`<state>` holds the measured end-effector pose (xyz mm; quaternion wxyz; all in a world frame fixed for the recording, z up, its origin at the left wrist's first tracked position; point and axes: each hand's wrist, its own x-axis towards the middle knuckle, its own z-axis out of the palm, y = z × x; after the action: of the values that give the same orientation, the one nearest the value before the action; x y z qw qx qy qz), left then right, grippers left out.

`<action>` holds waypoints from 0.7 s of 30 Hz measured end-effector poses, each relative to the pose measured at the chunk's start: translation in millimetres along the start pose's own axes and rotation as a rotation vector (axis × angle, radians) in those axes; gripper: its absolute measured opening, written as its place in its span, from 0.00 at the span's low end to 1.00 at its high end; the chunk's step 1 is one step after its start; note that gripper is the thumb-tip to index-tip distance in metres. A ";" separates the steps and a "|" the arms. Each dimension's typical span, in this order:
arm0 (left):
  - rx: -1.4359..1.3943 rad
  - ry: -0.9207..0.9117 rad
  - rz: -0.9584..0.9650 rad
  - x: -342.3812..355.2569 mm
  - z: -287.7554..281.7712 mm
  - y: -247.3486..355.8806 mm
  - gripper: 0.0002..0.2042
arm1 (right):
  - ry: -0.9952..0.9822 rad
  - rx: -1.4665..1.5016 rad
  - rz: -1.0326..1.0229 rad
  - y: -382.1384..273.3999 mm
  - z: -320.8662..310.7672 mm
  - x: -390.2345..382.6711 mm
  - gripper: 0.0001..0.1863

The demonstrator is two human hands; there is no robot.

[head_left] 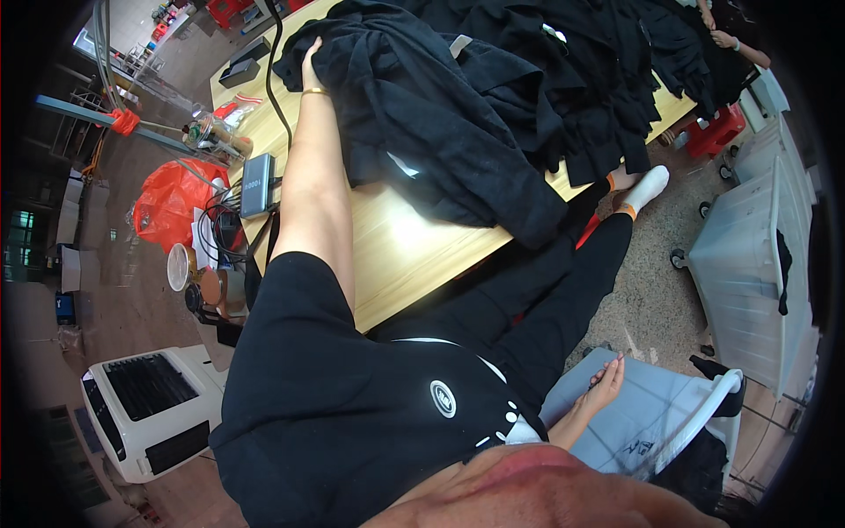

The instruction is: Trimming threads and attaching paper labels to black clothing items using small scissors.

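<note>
My left arm stretches across the wooden table (414, 251), and my left hand (312, 69) is at the far left edge of a heaped black garment (414, 106). Its fingers are partly hidden by the cloth and appear closed on it. A small white label (402, 165) shows on the near part of this garment. Low on the right, my right hand (604, 388) hangs beside the grey plastic bin (581, 383). Its fingers are curled around something small and dark that I cannot make out.
More black garments (563, 62) cover the table's far side, where another person's hands (726, 40) show. A power bank (258, 186) with cables lies at the left edge, near a red plastic bag (176, 204). Wheeled white bins (748, 255) stand right.
</note>
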<state>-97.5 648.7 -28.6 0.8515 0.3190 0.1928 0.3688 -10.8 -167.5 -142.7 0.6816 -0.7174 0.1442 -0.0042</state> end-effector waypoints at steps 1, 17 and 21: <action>-0.206 -0.213 0.006 -1.1 -6.3 0.4 0.15 | 0.003 0.007 0.006 0.2 -0.8 -0.3 0.19; 1.740 0.132 1.128 -41.6 126.4 -39.1 0.17 | -0.038 0.096 0.018 1.0 4.1 -6.7 0.18; 1.970 -0.001 0.845 -46.1 145.2 -59.2 0.20 | 0.006 0.081 0.020 3.2 -1.6 -10.9 0.18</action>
<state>-15.9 524.7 40.0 0.0225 0.9067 0.2791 0.3155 -22.3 -166.8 -143.6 0.7096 -0.6878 0.1529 -0.0052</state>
